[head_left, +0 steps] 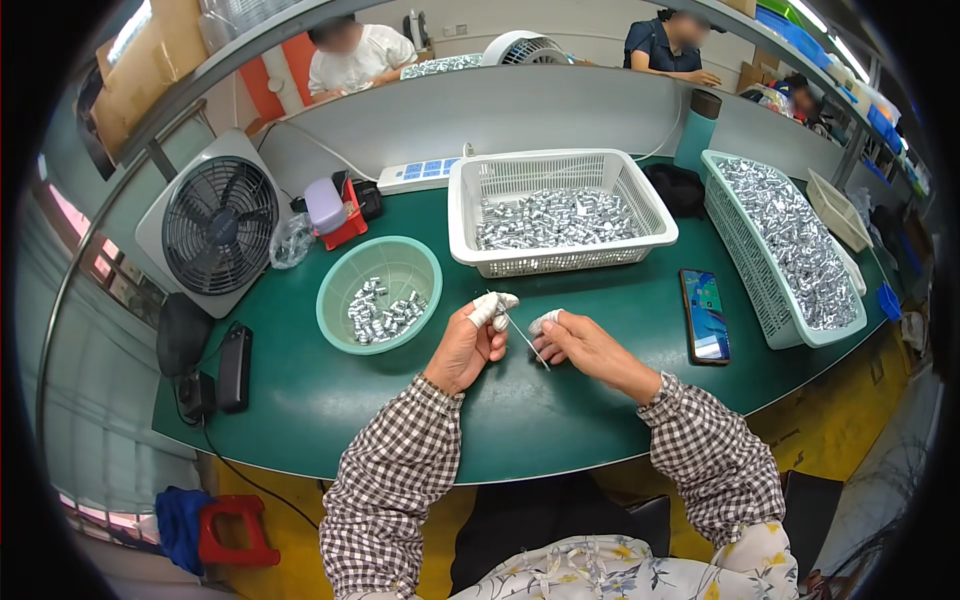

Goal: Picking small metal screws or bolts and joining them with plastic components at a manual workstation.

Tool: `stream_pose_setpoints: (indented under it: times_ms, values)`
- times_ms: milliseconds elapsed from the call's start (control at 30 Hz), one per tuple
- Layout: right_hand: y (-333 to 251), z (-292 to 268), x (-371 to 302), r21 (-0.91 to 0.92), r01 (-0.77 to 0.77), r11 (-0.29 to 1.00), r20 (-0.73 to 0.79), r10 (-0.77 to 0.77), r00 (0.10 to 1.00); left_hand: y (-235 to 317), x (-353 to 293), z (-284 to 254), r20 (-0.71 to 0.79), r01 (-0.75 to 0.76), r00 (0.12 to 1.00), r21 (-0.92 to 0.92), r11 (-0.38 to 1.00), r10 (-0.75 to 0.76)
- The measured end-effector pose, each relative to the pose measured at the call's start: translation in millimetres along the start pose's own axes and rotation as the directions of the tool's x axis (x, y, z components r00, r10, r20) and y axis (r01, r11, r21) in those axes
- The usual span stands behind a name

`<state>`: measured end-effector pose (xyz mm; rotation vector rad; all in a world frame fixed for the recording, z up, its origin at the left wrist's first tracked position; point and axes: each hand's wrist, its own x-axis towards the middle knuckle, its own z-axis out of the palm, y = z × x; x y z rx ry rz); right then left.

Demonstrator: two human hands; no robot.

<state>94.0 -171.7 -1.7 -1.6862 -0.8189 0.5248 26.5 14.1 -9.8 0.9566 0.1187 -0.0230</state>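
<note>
My left hand (465,342) is closed, with white wrappings on the thumb and forefinger. Its fingertips pinch the upper end of a thin, straight metal rod (524,336), which slants down to the right. Close by, my right hand (590,348) has its thumb and fingers pressed together beside the rod's lower part. White covering also shows on its fingertips, and what they hold is hidden. A pale green round basket (425,268) with small silvery metal cylinders (385,318) stands left of my hands. Beyond them is a white rectangular basket (570,262) holding many more such cylinders.
A long light-green basket (745,262) heaped with metal parts stands at right. A phone (706,316) lies on the green table (600,440). At left are a fan (215,225) and a black power bank (235,368). A teal bottle (697,132) stands by the partition; people sit beyond.
</note>
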Motion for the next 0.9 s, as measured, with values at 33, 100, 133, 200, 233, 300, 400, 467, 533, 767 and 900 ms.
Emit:
stream_pose_setpoints:
  times_ms: [33,100,133,200,233,300,400,467,533,767,900]
  values:
    - [-4.8,3.9,1.2,0.174,-0.134,0.976,0.049,0.128,0.991,0.2,-1.3,0.7,0.001,-0.002,1.0,0.014,1.0,0.002]
    - [-10.2,7.7,3.6,0.339,-0.268,0.902,0.118,0.242,0.963,0.5,-3.2,1.1,0.002,-0.004,1.0,0.043,0.999,0.004]
    - [-11.9,7.9,5.7,0.39,-0.311,0.867,0.191,0.254,0.948,0.7,-3.1,0.1,0.002,0.002,1.0,0.047,0.999,-0.002]
    - [-13.8,6.5,8.1,0.481,-0.402,0.779,0.331,0.264,0.906,-0.8,-1.4,-0.1,0.016,0.014,1.0,0.04,0.999,-0.015]
    - [-14.6,6.5,9.2,0.494,-0.402,0.771,0.325,0.266,0.908,-2.0,-0.6,0.1,0.023,0.024,0.999,0.038,0.999,-0.025]
    - [-15.9,7.5,12.3,0.523,-0.389,0.758,0.357,0.22,0.908,-2.2,-2.0,0.8,0.022,0.024,0.999,0.046,0.999,-0.025]
    - [-14.9,9.3,16.1,0.597,-0.358,0.718,0.333,0.184,0.925,1.4,0.4,3.5,0.06,0.028,0.998,0.062,0.998,-0.032]
    - [-13.6,10.7,19.1,0.66,-0.339,0.67,0.33,0.147,0.933,2.6,-0.9,3.0,0.038,0.001,0.999,0.037,0.999,-0.003]
    - [-13.8,10.2,23.4,0.694,-0.353,0.627,0.335,0.153,0.93,3.7,-1.6,2.7,0.031,-0.008,0.999,0.035,0.999,0.007]
    - [-8.2,1.3,25.3,0.756,-0.391,0.525,0.385,0.127,0.914,4.4,-6.0,12.5,0.046,-0.026,0.999,0.017,1.0,0.026]
    - [-3.3,7.2,21.1,0.761,-0.339,0.554,0.337,0.109,0.935,0.9,-3.7,-4.0,0.113,0.013,0.993,0.126,0.992,-0.028]
